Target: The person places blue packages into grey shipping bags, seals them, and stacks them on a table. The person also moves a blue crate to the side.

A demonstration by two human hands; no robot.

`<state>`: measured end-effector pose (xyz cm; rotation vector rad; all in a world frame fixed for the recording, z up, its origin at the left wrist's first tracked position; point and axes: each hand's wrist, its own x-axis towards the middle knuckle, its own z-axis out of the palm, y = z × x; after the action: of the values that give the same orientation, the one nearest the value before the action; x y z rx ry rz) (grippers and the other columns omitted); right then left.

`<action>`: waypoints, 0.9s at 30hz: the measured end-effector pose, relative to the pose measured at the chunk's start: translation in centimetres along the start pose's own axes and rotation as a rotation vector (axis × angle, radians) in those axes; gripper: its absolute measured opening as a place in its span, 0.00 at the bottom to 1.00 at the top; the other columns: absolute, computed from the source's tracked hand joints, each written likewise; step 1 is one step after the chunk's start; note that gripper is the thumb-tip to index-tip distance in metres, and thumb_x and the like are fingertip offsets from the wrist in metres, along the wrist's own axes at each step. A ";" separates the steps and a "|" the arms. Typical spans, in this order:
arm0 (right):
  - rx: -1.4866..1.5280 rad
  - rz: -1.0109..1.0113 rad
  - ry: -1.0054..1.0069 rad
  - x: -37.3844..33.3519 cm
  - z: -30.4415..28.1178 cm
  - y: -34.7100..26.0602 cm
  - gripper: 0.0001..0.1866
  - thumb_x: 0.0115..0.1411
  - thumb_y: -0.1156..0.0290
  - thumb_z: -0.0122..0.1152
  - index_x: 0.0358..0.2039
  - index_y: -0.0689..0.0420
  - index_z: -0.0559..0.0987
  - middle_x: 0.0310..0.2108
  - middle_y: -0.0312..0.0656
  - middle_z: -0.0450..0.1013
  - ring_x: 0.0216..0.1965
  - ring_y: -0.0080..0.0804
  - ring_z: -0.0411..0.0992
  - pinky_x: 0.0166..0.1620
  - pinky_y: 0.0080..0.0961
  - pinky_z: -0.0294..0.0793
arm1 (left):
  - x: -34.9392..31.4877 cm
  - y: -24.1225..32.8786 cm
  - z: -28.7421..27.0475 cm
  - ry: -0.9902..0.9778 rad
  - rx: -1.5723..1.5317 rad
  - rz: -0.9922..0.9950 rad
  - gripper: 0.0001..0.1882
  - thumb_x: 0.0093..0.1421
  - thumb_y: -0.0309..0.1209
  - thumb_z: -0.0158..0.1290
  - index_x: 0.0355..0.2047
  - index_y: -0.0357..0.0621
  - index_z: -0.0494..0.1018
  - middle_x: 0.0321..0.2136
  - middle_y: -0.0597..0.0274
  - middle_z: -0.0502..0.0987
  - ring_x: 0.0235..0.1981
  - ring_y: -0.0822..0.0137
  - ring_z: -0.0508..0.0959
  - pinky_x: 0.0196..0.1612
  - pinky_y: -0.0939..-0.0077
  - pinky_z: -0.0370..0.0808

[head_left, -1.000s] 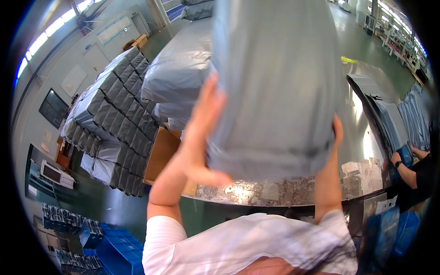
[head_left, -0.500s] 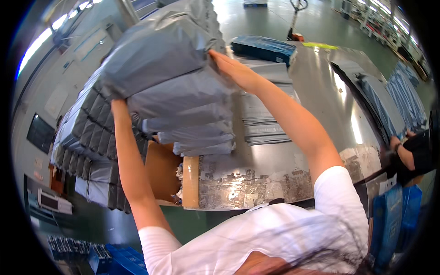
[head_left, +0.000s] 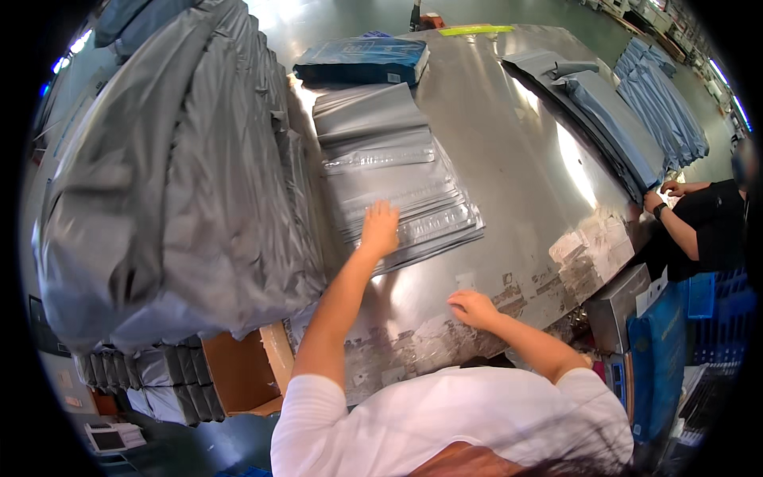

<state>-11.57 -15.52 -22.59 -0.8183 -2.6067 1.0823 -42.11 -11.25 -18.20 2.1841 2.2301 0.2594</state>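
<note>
My left hand rests with outstretched fingers on the near part of a stack of flat grey plastic mailing bags. The bags lie fanned over one another, with clear strips along their edges. My right hand hovers over or touches the near part of the metal table, right of the bags; I cannot tell which. Its fingers are loosely bent and a little apart, with nothing visible in them. At my left stands a tall pile of filled grey plastic packages, clear of both hands.
Behind the bags lies a blue wrapped pack. An open cardboard box sits below the pile, beside more grey bundles. At the right, a co-worker's hands are by other grey packages. Blue packs stand by the table's right edge.
Both hands have let go of the grey package on the pile. My left hand has come to the flat bags, my right hand to the table's near side. The view has swung right.
</note>
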 end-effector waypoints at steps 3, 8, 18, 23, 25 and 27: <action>0.016 -0.015 0.064 1.9 -3.0 0.9 0.10 0.50 0.70 0.53 0.33 0.57 0.76 0.36 0.43 0.72 0.40 0.40 0.70 0.42 0.32 0.70 | 4.4 -2.0 2.6 -0.164 0.082 -0.095 0.33 0.36 0.27 0.57 0.47 0.39 0.63 0.50 0.46 0.60 0.55 0.49 0.57 0.53 0.48 0.57; 0.152 0.059 0.276 10.6 -9.1 4.8 0.10 0.50 0.73 0.54 0.34 0.60 0.75 0.34 0.45 0.72 0.38 0.43 0.70 0.40 0.32 0.69 | 4.5 -4.4 8.2 0.013 0.325 0.029 0.20 0.51 0.28 0.45 0.46 0.40 0.65 0.45 0.53 0.66 0.45 0.54 0.67 0.40 0.58 0.71; -0.690 -0.486 0.116 34.4 -3.1 8.6 0.13 0.42 0.73 0.54 0.30 0.66 0.74 0.37 0.55 0.69 0.42 0.43 0.68 0.38 0.32 0.71 | -1.7 3.6 4.9 -0.145 -0.048 -0.079 0.17 0.48 0.32 0.51 0.39 0.39 0.70 0.41 0.53 0.72 0.39 0.56 0.73 0.37 0.63 0.71; -0.547 -0.566 0.299 29.3 -4.9 9.2 0.13 0.43 0.71 0.51 0.31 0.63 0.74 0.39 0.49 0.70 0.41 0.42 0.69 0.41 0.37 0.68 | 5.3 1.5 -0.7 0.168 -0.219 -0.124 0.15 0.47 0.29 0.54 0.37 0.39 0.71 0.39 0.50 0.73 0.40 0.51 0.72 0.42 0.62 0.70; -0.562 -0.382 0.254 23.3 -3.3 9.8 0.14 0.44 0.71 0.51 0.34 0.61 0.73 0.41 0.47 0.70 0.44 0.41 0.68 0.47 0.43 0.64 | 7.9 1.7 -1.1 0.035 -0.182 -0.160 0.17 0.49 0.30 0.52 0.40 0.40 0.70 0.42 0.49 0.71 0.44 0.52 0.71 0.46 0.62 0.68; -0.503 -0.495 0.321 17.4 -3.2 9.1 0.14 0.46 0.71 0.50 0.35 0.58 0.73 0.40 0.45 0.70 0.44 0.40 0.68 0.48 0.44 0.63 | 8.2 1.8 1.5 -0.007 -0.107 -0.147 0.20 0.50 0.35 0.52 0.44 0.42 0.68 0.46 0.51 0.69 0.48 0.53 0.68 0.47 0.55 0.64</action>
<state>-20.96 1.44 -27.14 -0.3414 -2.6044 0.1497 -40.39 -2.87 -18.57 1.9547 2.3014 0.3590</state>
